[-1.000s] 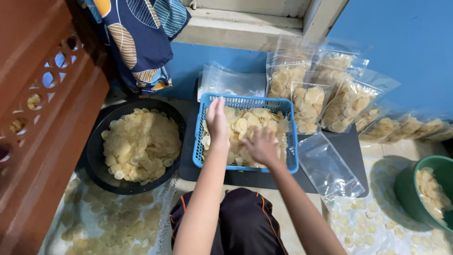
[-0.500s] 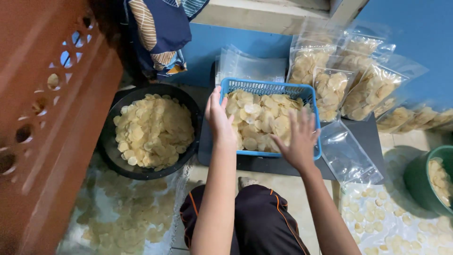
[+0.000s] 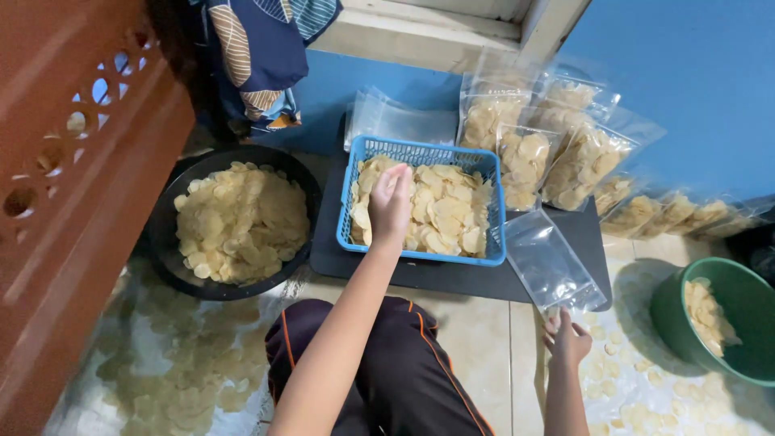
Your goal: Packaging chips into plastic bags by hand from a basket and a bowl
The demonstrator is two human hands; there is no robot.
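Clear bag point(image 3: 553, 270) pinched by right hand point(image 3: 567, 337); left hand point(image 3: 390, 202) curled loosely over blue basket point(image 3: 420, 153).

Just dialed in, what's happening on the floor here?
A seated person has the left hand down in the blue basket of pale round chips, fingers curled over some. The right hand pinches the near edge of an empty clear bag lying on the dark mat. Filled bags lean against the blue wall. A black basin on the left and a green bowl on the right hold more chips.
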